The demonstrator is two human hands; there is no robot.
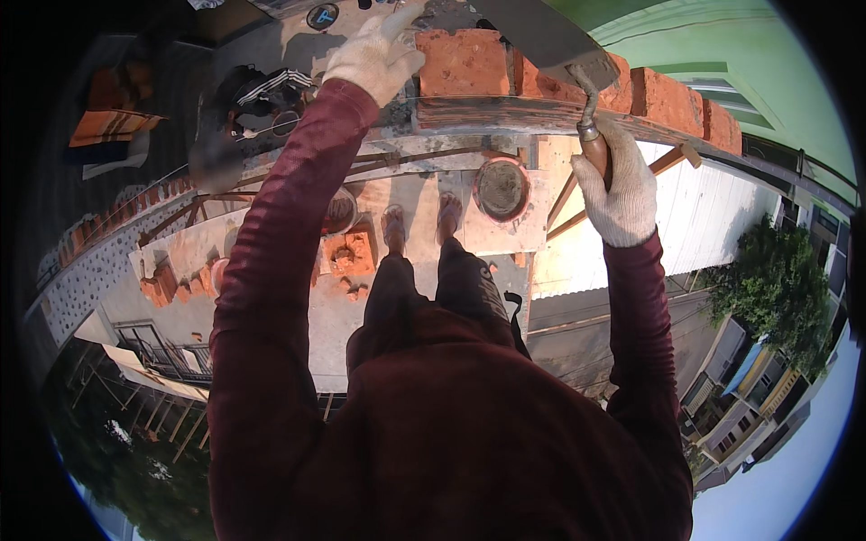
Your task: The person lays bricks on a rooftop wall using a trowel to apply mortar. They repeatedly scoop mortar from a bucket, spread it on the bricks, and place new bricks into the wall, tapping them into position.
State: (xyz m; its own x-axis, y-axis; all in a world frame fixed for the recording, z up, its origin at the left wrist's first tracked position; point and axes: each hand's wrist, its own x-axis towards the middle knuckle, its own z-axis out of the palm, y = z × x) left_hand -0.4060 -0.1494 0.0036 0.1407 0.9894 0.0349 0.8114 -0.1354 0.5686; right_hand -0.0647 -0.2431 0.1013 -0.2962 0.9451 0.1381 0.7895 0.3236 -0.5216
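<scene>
My right hand (622,185), in a white knit glove, is wrapped round the wooden handle of a trowel (552,41). The trowel's broad grey blade lies over the row of red bricks (465,65) along the wall top, hiding part of it. My left hand (374,56), gloved the same way, reaches out just left of the end brick. Its fingers are stretched and the thumb stands apart, with nothing seen in it. A thin string (505,96) runs along the front of the bricks.
Below the wall, my feet stand on a plank platform (419,194). A bucket of grey mortar (502,190) sits to their right, a pile of bricks (348,253) to their left. Wooden braces (564,198) slope near the white corrugated sheet (631,230). Another person (262,95) is at the far left.
</scene>
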